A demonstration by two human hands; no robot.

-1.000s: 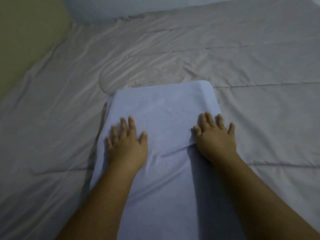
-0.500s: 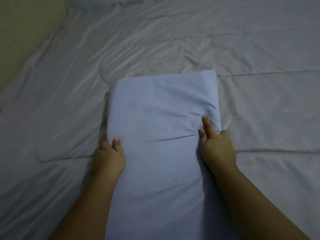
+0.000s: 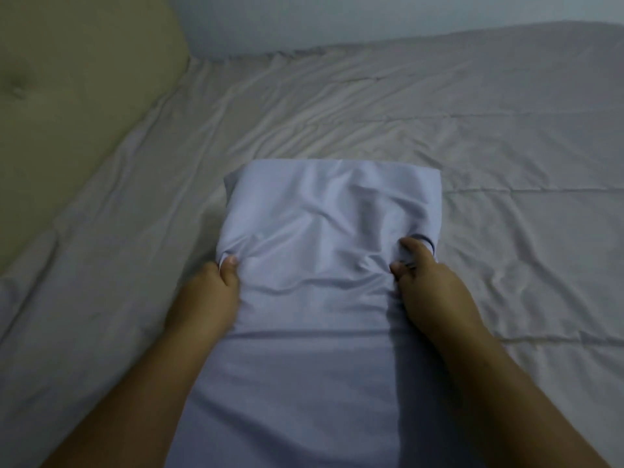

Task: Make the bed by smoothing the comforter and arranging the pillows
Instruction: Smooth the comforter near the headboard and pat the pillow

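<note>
- Two hands grip one pillow (image 3: 324,282), one on each long side, at about the same point along its length.
- The pillow, in a pale lavender case, lies flat on the grey comforter (image 3: 456,123). Its length runs away from the person. The far short end is fully visible; the near end runs out of the bottom of the view between the forearms.
- Left hand (image 3: 206,298): it holds the left edge of the pillow. The thumb (image 3: 231,265) presses on the top face. The other fingers are curled round the edge and are hidden under the pillow. The case gathers into a small pucker at the thumb.
- Right hand (image 3: 435,285): it holds the right edge. Two digits (image 3: 413,246) lie on the top face and dig into the fabric. The remaining fingers wrap over the side and are out of sight.
- Creases in the case run from each grip point toward the middle of the pillow, and the far half shows shallow folds.
- The comforter surrounds the pillow on the left, right and far sides. It is wrinkled, most of all to the left and beyond the pillow, and stitched quilt lines cross the right half.
- A padded beige headboard (image 3: 67,96) with a tufted button borders the comforter on the left.
- A pale wall (image 3: 371,18) borders the far side of the bed.
</note>
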